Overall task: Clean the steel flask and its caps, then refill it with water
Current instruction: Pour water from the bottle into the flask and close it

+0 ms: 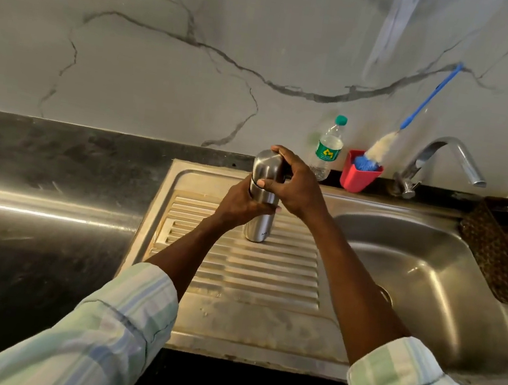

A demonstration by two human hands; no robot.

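1. Steel flask stands upright on the sink's drainboard — left hand wraps its body.
2. Right hand grips the outer cap; uncapping likely comes first — next, twist it off.

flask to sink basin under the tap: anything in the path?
Nothing visible does. The flask stands upright on the drainboard, held by both hands; the basin to its right looks open. The red cup and plastic bottle sit behind, off the path.
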